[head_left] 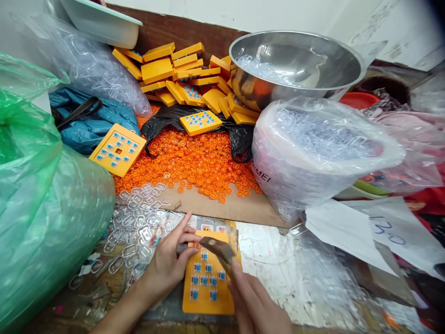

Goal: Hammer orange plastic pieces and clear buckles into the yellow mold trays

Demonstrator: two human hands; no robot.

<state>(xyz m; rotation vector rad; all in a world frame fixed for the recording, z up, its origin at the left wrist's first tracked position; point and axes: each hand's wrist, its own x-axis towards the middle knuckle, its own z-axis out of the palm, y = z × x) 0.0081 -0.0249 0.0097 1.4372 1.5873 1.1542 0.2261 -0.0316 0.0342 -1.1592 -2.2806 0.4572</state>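
My left hand (171, 255) is at the upper left of a yellow plate (225, 304). Its thumb and a finger pinch a small orange piece (197, 245) there, while another finger points up and away. A dark grey bit shows between these fingers; its kind is unclear. My right hand (255, 297) grips a worn, brownish metal tool (217, 248), pliers-like and partly blurred, whose tip meets the orange piece. Several small blue-and-white parts (204, 280) sit in the plate, which lies flat on the worktop. The right hand covers the plate's lower right edge.
Clear plastic frames (139, 222) lie scattered on the left. Orange rings (194, 160) are heaped on cardboard (222, 206) behind. More yellow plates (156, 69) are piled at the back. A green bag (69, 222), a steel bowl (295, 60) and a white bag (295, 171) flank the work.
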